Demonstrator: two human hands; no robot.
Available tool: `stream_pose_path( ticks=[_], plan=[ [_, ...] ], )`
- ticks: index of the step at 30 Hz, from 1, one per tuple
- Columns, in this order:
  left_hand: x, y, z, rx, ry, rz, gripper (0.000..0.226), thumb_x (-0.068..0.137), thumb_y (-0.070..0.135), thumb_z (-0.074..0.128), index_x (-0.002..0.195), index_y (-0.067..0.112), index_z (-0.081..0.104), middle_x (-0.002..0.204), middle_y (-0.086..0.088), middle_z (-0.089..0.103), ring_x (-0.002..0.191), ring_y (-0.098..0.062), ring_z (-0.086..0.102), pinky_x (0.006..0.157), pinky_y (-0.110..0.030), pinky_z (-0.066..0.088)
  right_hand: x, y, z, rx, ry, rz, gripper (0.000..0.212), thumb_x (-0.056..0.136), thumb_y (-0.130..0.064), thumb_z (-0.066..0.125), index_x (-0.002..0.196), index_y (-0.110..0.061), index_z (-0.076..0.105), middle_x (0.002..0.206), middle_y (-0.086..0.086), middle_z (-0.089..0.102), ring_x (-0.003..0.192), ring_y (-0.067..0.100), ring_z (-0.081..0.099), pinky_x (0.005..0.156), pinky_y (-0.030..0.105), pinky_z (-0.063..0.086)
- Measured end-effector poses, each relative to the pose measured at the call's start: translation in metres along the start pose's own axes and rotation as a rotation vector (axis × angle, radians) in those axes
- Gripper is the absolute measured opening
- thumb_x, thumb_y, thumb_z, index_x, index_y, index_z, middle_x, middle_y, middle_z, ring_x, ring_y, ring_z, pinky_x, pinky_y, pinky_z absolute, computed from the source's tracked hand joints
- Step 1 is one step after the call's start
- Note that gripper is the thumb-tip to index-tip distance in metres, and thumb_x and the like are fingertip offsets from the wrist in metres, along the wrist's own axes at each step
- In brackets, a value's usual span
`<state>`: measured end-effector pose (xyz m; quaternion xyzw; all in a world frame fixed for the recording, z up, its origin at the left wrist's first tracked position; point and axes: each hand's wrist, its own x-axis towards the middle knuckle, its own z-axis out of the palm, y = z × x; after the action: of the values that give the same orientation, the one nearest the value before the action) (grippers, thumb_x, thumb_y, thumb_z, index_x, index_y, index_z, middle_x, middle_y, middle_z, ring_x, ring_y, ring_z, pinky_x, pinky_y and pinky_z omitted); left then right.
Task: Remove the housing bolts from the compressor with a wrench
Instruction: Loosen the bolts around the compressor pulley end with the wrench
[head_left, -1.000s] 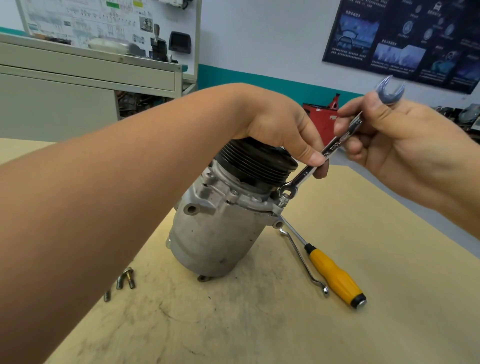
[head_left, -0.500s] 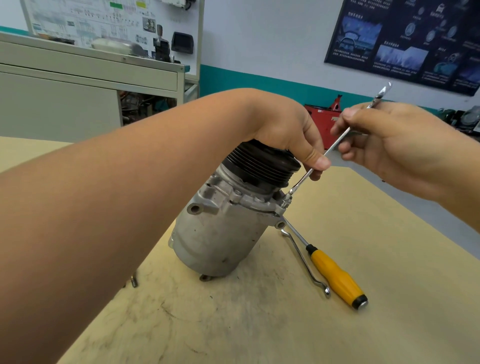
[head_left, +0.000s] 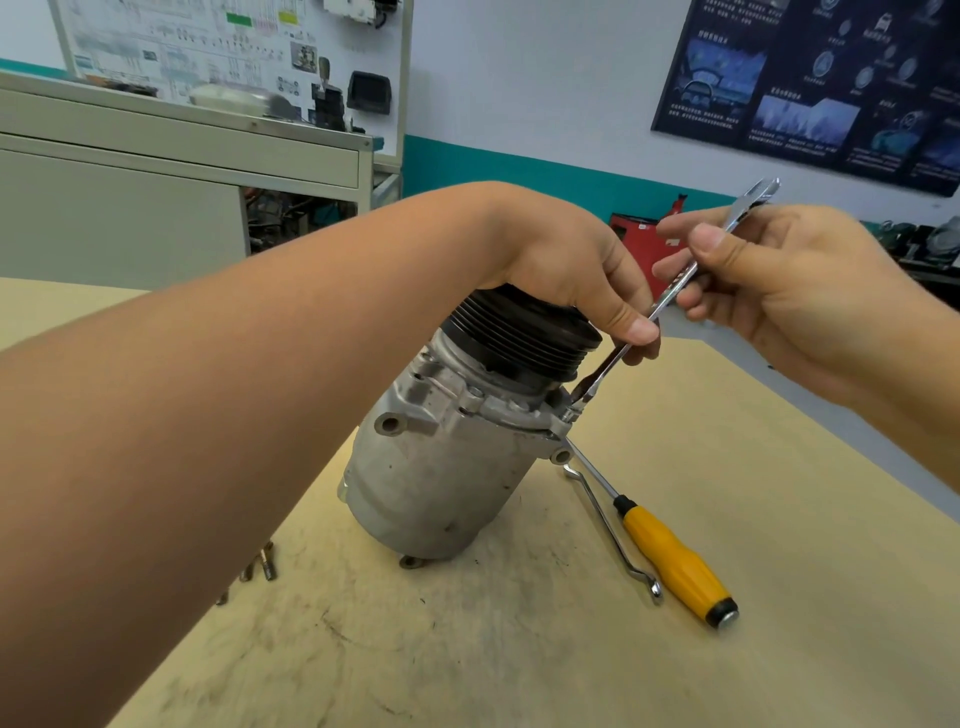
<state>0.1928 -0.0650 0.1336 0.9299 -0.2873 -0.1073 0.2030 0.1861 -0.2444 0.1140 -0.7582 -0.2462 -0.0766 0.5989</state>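
On the tan workbench (head_left: 519, 665), the compressor (head_left: 447, 467) is standing on its end and leaning, with its black ribbed pulley (head_left: 519, 338) facing up and to the right. Your left arm is stretching across the view from the lower left. Your left hand (head_left: 571, 270) is arching over the pulley from above — its fingers are curling down around the rim and gripping it. The thumb is pointing down, its tip lying against the shank of the wrench (head_left: 615, 357).

Your right hand (head_left: 779, 280) is hovering at the right, well above the table. It is pinching the wrench's upper half between the thumb and curled fingers, and the free end is sticking out above the knuckles. The wrench is slanting steeply down to the left, and its lower end is sitting on a housing bolt (head_left: 570, 414) at the flange's right corner (how fully it is seating is too small to tell).

Just right of the compressor, a yellow-handled screwdriver (head_left: 675, 561) and a thin offset spanner (head_left: 605, 519) are lying side by side. A few loose bolts (head_left: 262, 564) are lying to the left — your forearm is partly hiding them.
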Motion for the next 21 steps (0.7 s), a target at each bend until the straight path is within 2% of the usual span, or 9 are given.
stream_pose_path(
  ticks=[2, 6, 9, 12, 16, 17, 19, 21],
  plan=[
    [0.001, -0.001, -0.001, -0.011, 0.005, -0.011, 0.011, 0.087, 0.042, 0.061, 0.083, 0.04, 0.071, 0.069, 0.028, 0.064, 0.063, 0.013, 0.058, 0.066, -0.023, 0.039, 0.002, 0.001, -0.001, 0.006, 0.002, -0.002, 0.02, 0.096, -0.008, 0.046, 0.113, -0.004, 0.056, 0.072, 0.001, 0.067, 0.053, 0.005, 0.058, 0.054, 0.016, 0.049],
    [0.003, -0.003, 0.0, 0.009, 0.041, -0.052, 0.015, 0.081, 0.048, 0.064, 0.085, 0.039, 0.074, 0.072, 0.019, 0.066, 0.071, -0.002, 0.061, 0.067, -0.025, 0.044, 0.005, 0.0, 0.002, 0.021, -0.013, -0.037, 0.018, 0.097, -0.006, 0.044, 0.113, -0.007, 0.053, 0.064, -0.002, 0.069, 0.05, 0.005, 0.056, 0.05, 0.016, 0.047],
    [0.004, -0.004, 0.001, 0.003, 0.082, -0.071, 0.015, 0.08, 0.048, 0.067, 0.079, 0.035, 0.074, 0.077, 0.012, 0.069, 0.07, -0.004, 0.061, 0.069, -0.025, 0.044, 0.007, -0.001, 0.006, 0.001, -0.016, -0.047, 0.011, 0.098, -0.006, 0.043, 0.104, -0.01, 0.052, 0.067, 0.0, 0.071, 0.048, 0.004, 0.054, 0.05, 0.016, 0.048],
    [0.006, -0.005, 0.002, 0.018, 0.153, -0.1, 0.021, 0.078, 0.05, 0.07, 0.084, 0.03, 0.074, 0.084, 0.009, 0.071, 0.078, -0.009, 0.062, 0.076, -0.028, 0.045, 0.011, -0.003, 0.009, -0.015, -0.023, -0.038, 0.013, 0.099, -0.006, 0.043, 0.091, -0.014, 0.049, 0.066, 0.0, 0.072, 0.045, 0.004, 0.052, 0.049, 0.017, 0.048],
    [0.003, -0.004, 0.001, 0.02, 0.169, -0.105, 0.02, 0.074, 0.051, 0.073, 0.063, 0.035, 0.069, 0.062, 0.018, 0.063, 0.074, -0.008, 0.061, 0.071, -0.028, 0.042, 0.013, -0.011, 0.01, 0.001, -0.121, -0.051, 0.012, 0.098, -0.008, 0.044, 0.09, -0.014, 0.05, 0.075, 0.003, 0.073, 0.045, 0.006, 0.051, 0.049, 0.019, 0.048],
    [0.003, -0.004, 0.0, 0.007, 0.161, -0.102, 0.018, 0.073, 0.05, 0.074, 0.068, 0.033, 0.07, 0.066, 0.016, 0.065, 0.077, -0.011, 0.062, 0.074, -0.03, 0.045, 0.013, -0.012, 0.011, 0.013, -0.139, -0.064, 0.011, 0.097, -0.008, 0.044, 0.09, -0.014, 0.05, 0.074, 0.003, 0.072, 0.045, 0.006, 0.052, 0.048, 0.019, 0.048],
    [0.001, -0.003, 0.0, -0.013, 0.137, -0.086, 0.022, 0.075, 0.046, 0.074, 0.09, 0.029, 0.073, 0.089, 0.008, 0.071, 0.09, -0.015, 0.066, 0.089, -0.036, 0.049, 0.011, -0.014, 0.011, 0.033, -0.164, -0.084, 0.01, 0.096, -0.009, 0.043, 0.09, -0.012, 0.05, 0.07, 0.002, 0.071, 0.045, 0.006, 0.054, 0.049, 0.019, 0.05],
    [-0.001, -0.002, 0.001, -0.041, 0.092, -0.055, 0.014, 0.078, 0.04, 0.073, 0.091, 0.034, 0.075, 0.104, 0.007, 0.071, 0.103, -0.013, 0.064, 0.102, -0.039, 0.044, 0.008, -0.016, 0.011, 0.073, -0.177, -0.078, 0.015, 0.097, -0.015, 0.04, 0.087, -0.011, 0.051, 0.067, 0.001, 0.07, 0.045, 0.007, 0.055, 0.05, 0.019, 0.05]
  ],
)
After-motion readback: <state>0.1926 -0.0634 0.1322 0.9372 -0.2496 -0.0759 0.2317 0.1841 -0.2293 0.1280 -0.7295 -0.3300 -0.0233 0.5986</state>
